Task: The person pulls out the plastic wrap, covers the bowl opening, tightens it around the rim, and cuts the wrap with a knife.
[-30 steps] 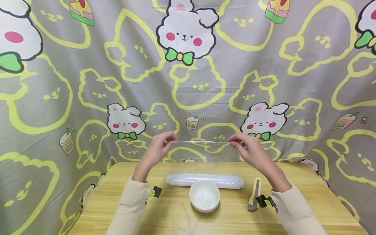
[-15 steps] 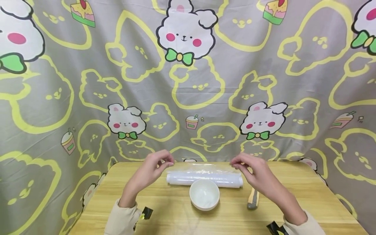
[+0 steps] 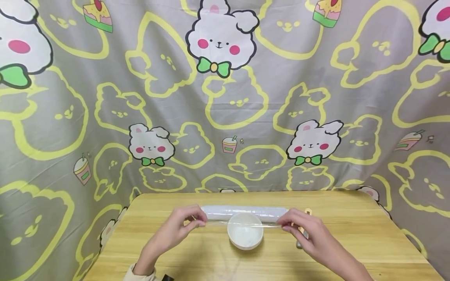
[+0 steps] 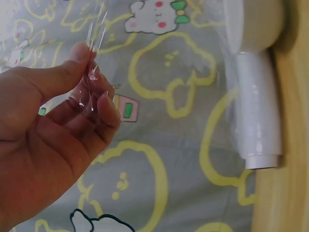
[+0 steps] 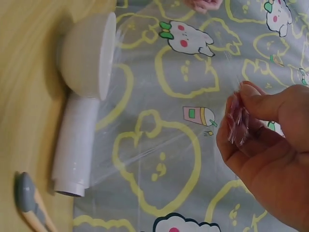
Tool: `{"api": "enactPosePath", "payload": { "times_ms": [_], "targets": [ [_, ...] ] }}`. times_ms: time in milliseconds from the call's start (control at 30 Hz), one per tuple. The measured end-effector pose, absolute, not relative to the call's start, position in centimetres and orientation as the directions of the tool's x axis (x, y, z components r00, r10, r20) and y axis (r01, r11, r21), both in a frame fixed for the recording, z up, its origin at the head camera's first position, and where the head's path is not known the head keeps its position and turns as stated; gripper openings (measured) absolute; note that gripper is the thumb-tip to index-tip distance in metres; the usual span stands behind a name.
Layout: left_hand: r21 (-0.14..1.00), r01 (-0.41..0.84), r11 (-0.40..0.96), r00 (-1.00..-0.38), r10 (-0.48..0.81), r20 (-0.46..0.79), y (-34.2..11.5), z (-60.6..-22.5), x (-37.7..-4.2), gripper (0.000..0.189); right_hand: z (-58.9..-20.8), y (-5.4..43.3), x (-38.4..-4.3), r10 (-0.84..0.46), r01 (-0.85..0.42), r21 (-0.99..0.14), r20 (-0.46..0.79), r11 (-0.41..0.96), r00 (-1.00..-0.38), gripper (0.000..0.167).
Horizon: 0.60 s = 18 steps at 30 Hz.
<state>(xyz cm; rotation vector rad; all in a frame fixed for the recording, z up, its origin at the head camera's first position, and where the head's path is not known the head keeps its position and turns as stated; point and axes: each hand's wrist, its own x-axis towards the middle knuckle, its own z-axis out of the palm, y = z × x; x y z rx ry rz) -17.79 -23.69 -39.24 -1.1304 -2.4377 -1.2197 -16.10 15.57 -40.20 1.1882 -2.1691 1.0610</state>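
Note:
A clear sheet of plastic wrap (image 3: 242, 224) is stretched between the two hands, its edge crossing in front of the white bowl (image 3: 245, 239) in the head view. My left hand (image 3: 181, 226) pinches one corner between thumb and fingers. The opposite corner is pinched by my right hand (image 3: 307, 230), where the film bunches at the fingertips (image 5: 248, 92). Behind the bowl lies the white roll of plastic wrap (image 3: 225, 212), and in the right wrist view the film runs from this roll (image 5: 75, 145) toward the right hand. The bowl stands upright, and the wrist views show the film above it.
A yellow and grey box cutter (image 5: 30, 203) lies to the right of the roll, mostly covered by the right hand in the head view. The wooden table (image 3: 158, 205) ends at a grey curtain (image 3: 197, 105) printed with yellow outlines and white rabbits.
Both hands have come down and toward the person, drawing the film's edge from above the far side of the roll to the bowl. Bowl and roll stay about where they were.

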Motion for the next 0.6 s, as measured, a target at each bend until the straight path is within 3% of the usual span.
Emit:
{"api": "enactPosePath", "payload": {
  "times_ms": [167, 367, 467, 600],
  "targets": [
    [0.607, 0.724, 0.328, -0.655, 0.604, 0.454, -24.0, -40.2, -16.9, 0.014, -41.3, 16.0, -15.4, -0.535, -0.859, -0.414, 0.672, 0.302, -0.512, 0.05],
    [0.575, 0.767, 0.285, -0.593, 0.656, 0.466, -24.2, -41.1, -16.3, 0.027, -43.0, 16.4, -15.0, -0.569, -0.896, -0.394, 0.697, 0.206, -0.437, 0.017],
    [0.551, 0.786, 0.28, -0.571, 0.671, 0.474, -24.1, -41.6, -15.9, 0.029, -43.9, 16.5, -15.0, -0.581, -0.923, -0.349, 0.723, 0.16, -0.374, 0.015],
    [0.545, 0.792, 0.276, -0.552, 0.706, 0.445, -24.1, -42.4, -15.7, 0.027, -45.2, 16.8, -14.9, -0.619, -0.913, -0.38, 0.685, 0.146, -0.384, 0.015]
  ]
}}
